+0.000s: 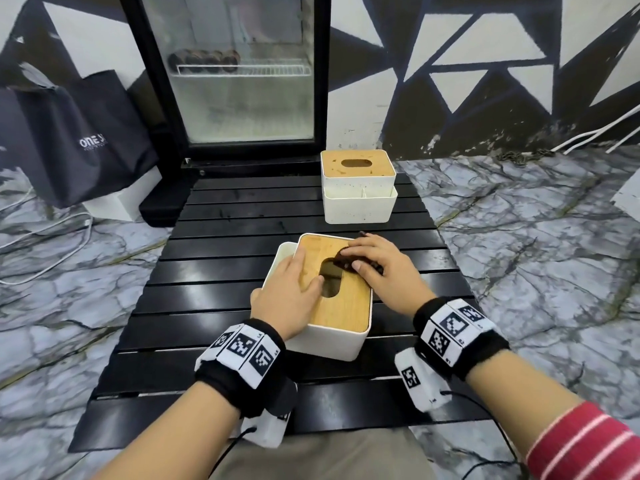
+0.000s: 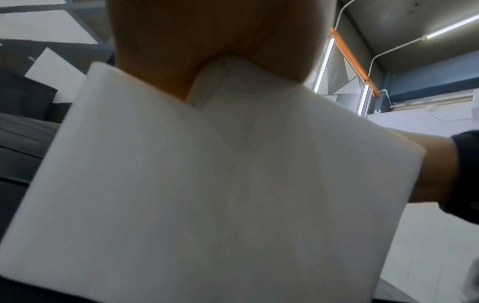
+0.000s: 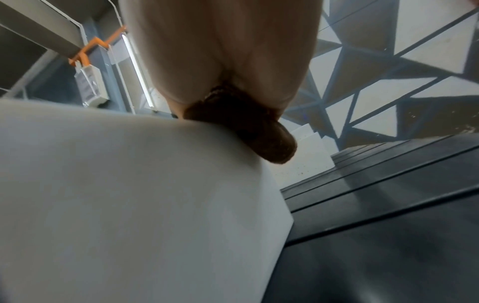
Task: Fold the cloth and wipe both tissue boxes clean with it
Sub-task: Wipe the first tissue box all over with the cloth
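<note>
Two hands on near tissue box (image 1: 332, 306), right hand (image 1: 377, 268) pressing cloth (image 1: 346, 259)

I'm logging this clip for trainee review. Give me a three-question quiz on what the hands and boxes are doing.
1. True or false: the right hand presses the dark cloth on the near tissue box.
2. What does the left hand do? A) lifts the lid B) rests flat on the lid C) holds the cloth
3. Which box shows specks: the near one or the far tissue box?

Key: 1 true; 2 B; 3 far.
</note>
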Demonstrator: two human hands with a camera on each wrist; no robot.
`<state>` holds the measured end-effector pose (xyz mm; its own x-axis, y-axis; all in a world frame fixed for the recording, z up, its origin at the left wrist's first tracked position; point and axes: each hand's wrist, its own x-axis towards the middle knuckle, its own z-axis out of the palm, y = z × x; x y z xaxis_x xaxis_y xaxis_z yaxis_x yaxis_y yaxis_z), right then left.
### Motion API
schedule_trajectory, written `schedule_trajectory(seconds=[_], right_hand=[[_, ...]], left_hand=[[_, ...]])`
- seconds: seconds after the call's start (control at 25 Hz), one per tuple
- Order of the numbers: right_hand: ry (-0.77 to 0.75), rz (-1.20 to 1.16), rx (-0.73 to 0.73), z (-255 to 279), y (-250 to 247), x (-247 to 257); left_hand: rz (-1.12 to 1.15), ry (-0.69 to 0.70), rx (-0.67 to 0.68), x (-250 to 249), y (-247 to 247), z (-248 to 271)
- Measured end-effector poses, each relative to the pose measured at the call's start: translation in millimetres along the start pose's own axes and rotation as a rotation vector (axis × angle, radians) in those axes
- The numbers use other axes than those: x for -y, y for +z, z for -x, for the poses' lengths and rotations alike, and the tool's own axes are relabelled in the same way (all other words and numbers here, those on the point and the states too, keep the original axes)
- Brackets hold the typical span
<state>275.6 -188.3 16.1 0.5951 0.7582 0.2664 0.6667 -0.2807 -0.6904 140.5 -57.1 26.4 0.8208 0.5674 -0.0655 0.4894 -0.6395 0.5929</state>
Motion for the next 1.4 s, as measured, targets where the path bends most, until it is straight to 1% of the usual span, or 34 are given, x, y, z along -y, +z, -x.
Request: schedule_trajectory(seconds=[0.12, 0.28, 0.4, 0.56, 0.64, 0.72, 0.84, 0.92, 1.04, 1.16, 1.24, 1.4], right_hand=[[-0.066, -0.052, -0.021, 27, 6, 10], [-0.158, -0.085, 0.042, 67, 15, 18], [-0.175, -0.083, 0.075, 61, 8, 14], [-0.089, -0.087, 0.016, 25, 1, 3], [-0.045, -0.052, 0.003, 20, 1, 5], [-0.049, -0.045, 0.007, 32, 5, 11], [-0.137, -0.07, 0.041, 67, 13, 22], [-0.159, -0.057, 0.062, 75, 13, 24], [-0.201, -0.027, 0.054, 63, 7, 18], [-0.137, -0.034, 0.031, 37, 1, 5], [-0.092, 0.007, 0.031, 20, -4, -4], [-0.103, 0.072, 0.056, -5, -9, -10]], left_hand=[[0.01, -0.019, -0.017, 0, 2, 0], [0.001, -0.015, -0.018, 0, 2, 0], [-0.005, -0.001, -0.005, -1, -1, 1], [0.008, 0.002, 0.006, -2, -2, 2], [0.009, -0.002, 0.003, -2, -2, 1], [0.006, -0.008, 0.001, -2, -1, 1], [-0.003, 0.001, 0.001, -4, -1, 1], [-0.011, 0.012, 0.008, -4, -1, 1], [-0.014, 0.011, 0.022, -4, -2, 0], [-0.011, 0.007, 0.025, -2, -1, -1], [-0.002, 0.007, 0.023, -1, 0, -2], [0.006, 0.012, 0.03, 0, 0, -4]])
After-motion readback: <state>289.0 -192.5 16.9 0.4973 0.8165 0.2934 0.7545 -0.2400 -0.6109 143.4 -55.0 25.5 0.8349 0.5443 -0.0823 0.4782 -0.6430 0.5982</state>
